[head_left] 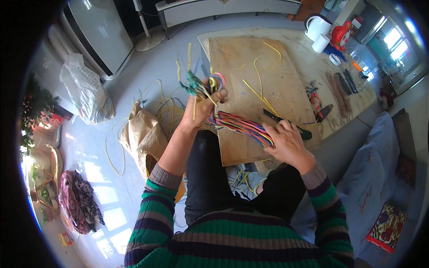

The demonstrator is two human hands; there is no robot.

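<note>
A bundle of multicoloured electrical wires [241, 126] lies slantwise over the near part of a worn wooden board [237, 58]. My left hand [203, 103] is closed round its left end, beside the board's left edge. Above that fist, green, yellow and pink wire ends stick up and splay out. At the bundle's right end my right hand [290, 145] rests over it, thumb against the wires and fingers curled. Just beyond these fingers lies a tool with a dark shaft and a green handle [305, 133], partly hidden by the hand.
Loose yellow wires [254, 90] lie on the board. The table holds a red-handled tool [324, 112], brown strands [338, 94], a white kettle [317, 26] and a red clock [341, 35]. A beige sack [144, 129] and tangled wires stand on the floor at left; a sofa [371, 165] is at right.
</note>
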